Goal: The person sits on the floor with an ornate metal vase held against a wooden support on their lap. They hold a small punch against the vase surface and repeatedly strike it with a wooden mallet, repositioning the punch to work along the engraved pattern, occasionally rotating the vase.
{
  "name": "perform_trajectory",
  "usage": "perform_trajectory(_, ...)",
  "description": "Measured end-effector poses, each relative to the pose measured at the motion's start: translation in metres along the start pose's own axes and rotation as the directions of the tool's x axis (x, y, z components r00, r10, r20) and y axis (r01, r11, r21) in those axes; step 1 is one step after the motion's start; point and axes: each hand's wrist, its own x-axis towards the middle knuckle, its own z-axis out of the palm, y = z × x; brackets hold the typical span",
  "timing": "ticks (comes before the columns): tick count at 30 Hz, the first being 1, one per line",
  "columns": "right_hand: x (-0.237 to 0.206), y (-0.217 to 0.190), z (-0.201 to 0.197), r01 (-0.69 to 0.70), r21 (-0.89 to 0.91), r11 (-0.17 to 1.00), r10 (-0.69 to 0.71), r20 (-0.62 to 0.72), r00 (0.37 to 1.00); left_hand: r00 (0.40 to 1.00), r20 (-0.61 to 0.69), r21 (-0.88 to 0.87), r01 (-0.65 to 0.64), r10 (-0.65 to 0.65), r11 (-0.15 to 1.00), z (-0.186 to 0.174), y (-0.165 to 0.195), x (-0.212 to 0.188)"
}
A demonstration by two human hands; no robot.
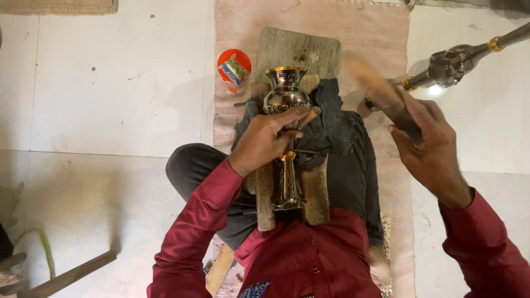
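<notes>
We see the left hand (269,139) pressed over the middle of a silver vase (285,127) with gold bands, its grip narrow and pinching a thin tool (307,118) against the metal; the vase lies lengthwise on a wooden block (298,52) padded with dark cloth (331,118), over the person's lap. The right hand (428,144) is raised to the right, its grip closed round a blurred wooden mallet (375,83). An orange lid (233,66) lies on the floor just left of the block.
</notes>
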Motion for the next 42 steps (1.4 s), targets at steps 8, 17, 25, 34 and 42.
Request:
perform_trajectory(8, 0.002, -0.011, 0.0, 0.203, -0.086, 0.975, -0.204, -0.005, 0.979, 1.0, -0.023, -0.06, 0.014, -0.016, 0.998, 0.002, -0.008, -0.003)
perform_trajectory(17, 0.0, -0.01, -0.002, 0.34, -0.418, 0.843, -0.359, 0.034, 0.933, 0.999, 0.004, -0.118, 0.051, -0.051, 0.992, 0.001, -0.012, -0.004)
perform_trajectory(25, 0.006, -0.029, -0.005, 0.395, -0.56, 0.728, -0.455, 0.036, 0.89, 0.999, 0.019, -0.137, -0.028, 0.031, 0.99, -0.001, -0.017, -0.004)
perform_trajectory(34, 0.009, -0.035, -0.004, 0.097, 0.035, 0.995, -0.097, -0.012, 0.995, 0.996, -0.007, -0.018, 0.094, -0.094, 0.995, 0.0, -0.02, -0.006)
perform_trajectory(42, 0.007, -0.028, -0.006, 0.294, -0.322, 0.9, -0.298, 0.038, 0.954, 0.998, -0.014, -0.132, -0.056, 0.055, 0.99, 0.002, -0.031, -0.007)
